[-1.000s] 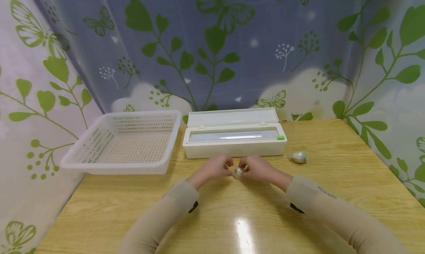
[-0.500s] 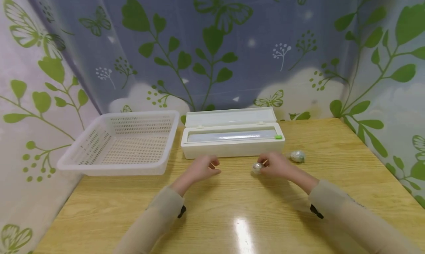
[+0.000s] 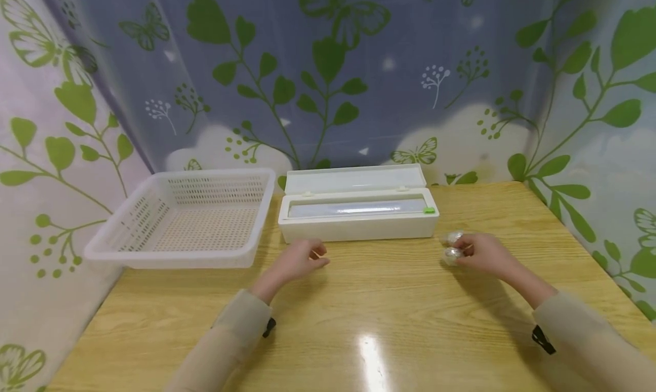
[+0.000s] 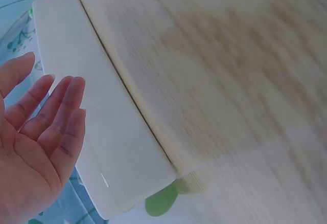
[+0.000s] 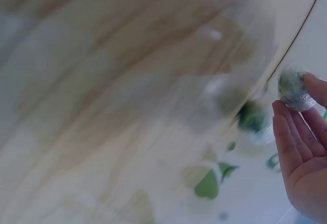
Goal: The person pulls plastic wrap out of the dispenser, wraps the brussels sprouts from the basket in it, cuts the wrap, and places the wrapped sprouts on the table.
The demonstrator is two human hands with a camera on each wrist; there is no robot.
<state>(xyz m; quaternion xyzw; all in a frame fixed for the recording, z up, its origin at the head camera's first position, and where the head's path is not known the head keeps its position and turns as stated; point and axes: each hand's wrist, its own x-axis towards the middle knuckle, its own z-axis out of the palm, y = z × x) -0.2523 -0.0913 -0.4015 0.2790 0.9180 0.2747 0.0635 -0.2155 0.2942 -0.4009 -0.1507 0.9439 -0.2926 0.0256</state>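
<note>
My right hand (image 3: 486, 256) pinches a small round bundle wrapped in shiny clear film (image 3: 451, 257) between thumb and fingers, on the right part of the table. Through the film some green shows on the held bundle (image 5: 291, 87) in the right wrist view. Just behind it lies a second film-wrapped bundle (image 3: 450, 237), partly covered by the right hand in the head view. My left hand (image 3: 296, 261) holds nothing, fingers relaxed, in front of a white cling film dispenser (image 3: 359, 229). Its lid stands up, a film roll (image 3: 359, 208) lies inside, and a green slider (image 3: 429, 209) sits at the right end.
A white plastic basket (image 3: 184, 259) with slotted walls stands at the left of the wooden table (image 3: 328, 323). Behind the table hangs a curtain (image 3: 359, 84) printed with leaves and butterflies.
My right hand has carried the wrapped bundle rightward, from in front of the dispenser to beside the second bundle. The left hand has come away from the bundle and drawn left.
</note>
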